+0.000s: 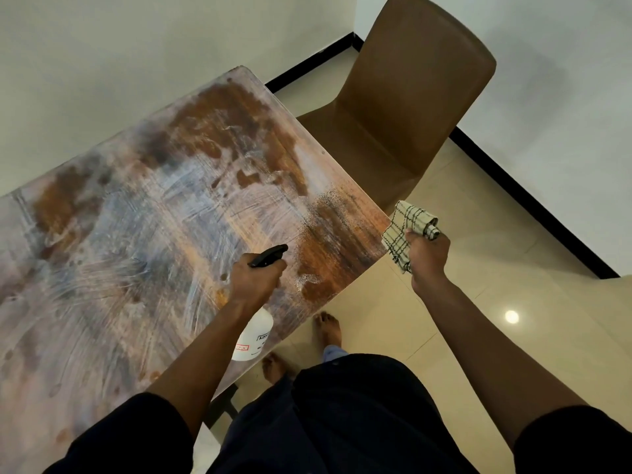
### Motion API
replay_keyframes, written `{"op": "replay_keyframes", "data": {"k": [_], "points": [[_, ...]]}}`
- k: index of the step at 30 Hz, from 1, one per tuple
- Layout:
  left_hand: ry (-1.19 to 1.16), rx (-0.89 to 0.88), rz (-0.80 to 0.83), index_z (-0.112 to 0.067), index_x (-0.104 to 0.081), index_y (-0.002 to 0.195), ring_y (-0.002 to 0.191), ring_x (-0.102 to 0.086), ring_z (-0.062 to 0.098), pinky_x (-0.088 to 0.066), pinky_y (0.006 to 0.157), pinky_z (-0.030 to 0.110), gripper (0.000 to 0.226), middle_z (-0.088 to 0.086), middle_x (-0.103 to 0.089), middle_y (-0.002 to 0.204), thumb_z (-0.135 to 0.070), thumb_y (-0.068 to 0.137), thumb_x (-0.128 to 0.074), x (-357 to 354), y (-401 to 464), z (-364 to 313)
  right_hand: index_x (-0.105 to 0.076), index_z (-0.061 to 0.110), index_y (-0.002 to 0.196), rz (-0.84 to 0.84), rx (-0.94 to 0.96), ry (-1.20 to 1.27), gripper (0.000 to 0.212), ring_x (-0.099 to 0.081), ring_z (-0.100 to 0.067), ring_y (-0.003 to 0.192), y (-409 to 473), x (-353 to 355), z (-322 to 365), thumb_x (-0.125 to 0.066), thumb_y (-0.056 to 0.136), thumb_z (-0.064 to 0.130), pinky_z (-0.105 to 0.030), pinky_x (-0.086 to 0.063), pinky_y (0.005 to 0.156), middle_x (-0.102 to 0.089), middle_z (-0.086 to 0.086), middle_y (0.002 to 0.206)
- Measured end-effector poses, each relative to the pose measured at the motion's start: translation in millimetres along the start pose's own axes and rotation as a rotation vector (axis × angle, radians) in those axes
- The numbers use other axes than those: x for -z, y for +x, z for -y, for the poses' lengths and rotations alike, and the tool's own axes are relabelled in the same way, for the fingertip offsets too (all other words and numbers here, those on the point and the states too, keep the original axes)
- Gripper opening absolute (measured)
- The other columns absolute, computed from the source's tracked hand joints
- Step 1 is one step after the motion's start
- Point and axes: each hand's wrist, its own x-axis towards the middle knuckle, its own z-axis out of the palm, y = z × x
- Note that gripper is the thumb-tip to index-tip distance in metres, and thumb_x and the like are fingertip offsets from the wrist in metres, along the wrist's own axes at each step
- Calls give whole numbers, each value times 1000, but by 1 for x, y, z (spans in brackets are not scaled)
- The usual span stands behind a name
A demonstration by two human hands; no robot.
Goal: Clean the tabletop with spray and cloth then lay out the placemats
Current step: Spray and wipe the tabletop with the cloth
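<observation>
My left hand (254, 278) grips the neck of a white spray bottle (254, 335) with a black trigger head, held over the near right part of the wooden tabletop (154, 217). The nozzle points toward the table's right corner, where fine droplets speckle the wood. My right hand (429, 260) holds a bunched cream cloth with dark checks (408, 227) in the air just past the table's right edge. Streaky smears cover most of the tabletop. No placemats are in view.
A brown chair (410, 107) stands at the table's far right side, close to the wall corner. Beige floor tiles (478, 268) lie to the right. My bare feet (328, 328) stand beside the table's near edge.
</observation>
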Motion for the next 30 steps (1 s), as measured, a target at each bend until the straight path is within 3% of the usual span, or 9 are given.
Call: {"op": "replay_keyframes", "data": {"k": [4, 7, 13, 16, 18, 20, 24, 27, 30], "points": [[45, -7, -144, -29, -76, 89, 51, -61, 21, -58, 56, 43, 5, 11, -75, 67, -34, 89, -76, -3, 1, 3, -72, 15, 131, 48, 64, -113, 35, -72, -22, 104, 4, -7, 3, -65, 99, 6, -40, -59, 98, -75, -2, 114], [13, 23, -91, -25, -81, 112, 48, -59, 16, -54, 52, 36, 18, 5, -76, 66, -29, 95, -75, -2, 4, 0, -71, 15, 133, 114, 144, -209, 35, -71, -24, 110, 8, -16, 6, -63, 100, 7, -37, -57, 101, -75, -4, 123], [-40, 107, -71, -14, -84, 103, 41, -51, 15, -48, 50, 29, 16, 9, -75, 66, -23, 96, -73, -7, 9, -4, -65, 14, 140, 203, 412, -662, 41, -67, -35, 115, 25, -53, 10, -62, 99, 11, -38, -53, 89, -72, -13, 128], [-81, 119, -3, -22, -83, 107, 42, -51, 13, -47, 48, 28, 15, 12, -77, 71, -20, 99, -71, -12, 9, -7, -59, 19, 145, 325, 626, -824, 52, -62, -35, 120, 31, -76, 8, -62, 95, 8, -41, -50, 91, -69, -11, 134], [-81, 129, 51, -30, -79, 116, 44, -52, 14, -46, 48, 28, 24, 11, -79, 75, -18, 98, -69, -15, 11, -8, -53, 19, 151, 465, 756, -980, 61, -53, -34, 137, 36, -92, -5, -61, 92, 8, -45, -43, 109, -59, -11, 149], [-48, 152, 57, -30, -79, 120, 44, -53, 15, -48, 49, 29, 28, 7, -81, 77, -18, 96, -69, -18, 13, -7, -46, 23, 156, 582, 814, -1146, 65, -34, -33, 153, 33, -106, -22, -62, 94, 14, -51, -24, 126, -44, -11, 163], [3, 142, -15, -36, -76, 130, 41, -58, 14, -51, 47, 27, 37, -1, -76, 70, -21, 97, -71, -20, 16, -5, -29, 30, 164, 732, 858, -1300, 70, -1, -34, 162, 6, -120, -52, -57, 100, 31, -52, 2, 130, -14, -13, 174], [73, 113, -25, -36, -74, 135, 39, -57, 12, -57, 45, 34, 39, -13, -62, 49, -21, 99, -69, -18, 19, -2, -18, 38, 166, 821, 1002, -1355, 80, 7, -36, 161, -9, -108, -76, -57, 96, 35, -53, 7, 129, -8, -16, 174], [152, 79, -15, -34, -75, 135, 43, -63, 15, -65, 55, 46, 40, -11, -69, 57, -23, 97, -69, -16, 27, 2, -19, 41, 165, 873, 1190, -1385, 81, 0, -40, 161, -16, -78, -100, -58, 95, 46, -60, -3, 128, -18, -20, 172]]}}
